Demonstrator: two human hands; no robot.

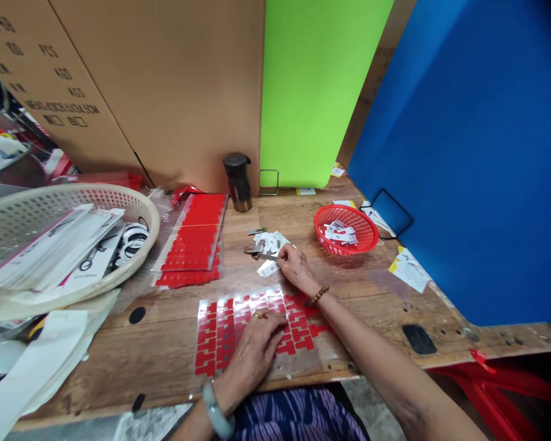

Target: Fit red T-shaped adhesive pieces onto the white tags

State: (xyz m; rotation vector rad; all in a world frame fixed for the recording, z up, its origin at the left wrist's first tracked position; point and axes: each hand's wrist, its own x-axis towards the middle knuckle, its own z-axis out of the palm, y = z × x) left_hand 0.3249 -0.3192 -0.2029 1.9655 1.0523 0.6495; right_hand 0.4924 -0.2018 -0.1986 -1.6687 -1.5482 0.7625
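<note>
Across the wooden table (165, 343), the loosely open left hand (256, 346) should keep the red-patterned sheet (206, 343) beneath it flat, while the right hand (298, 269) touches white tags (274, 240) at its fingertips, grip unclear.

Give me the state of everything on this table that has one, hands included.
Left hand: resting on the red-patterned sheet
Right hand: at the small white pieces; its grip is unclear
Red-patterned sheet: flat, partly covered
Small white pieces: loosely heaped
Red basket: upright, partly filled
Cream basket: upright, holding printed cards
Dark bottle: upright, lid on
Red sheet stack: lying flat
</note>
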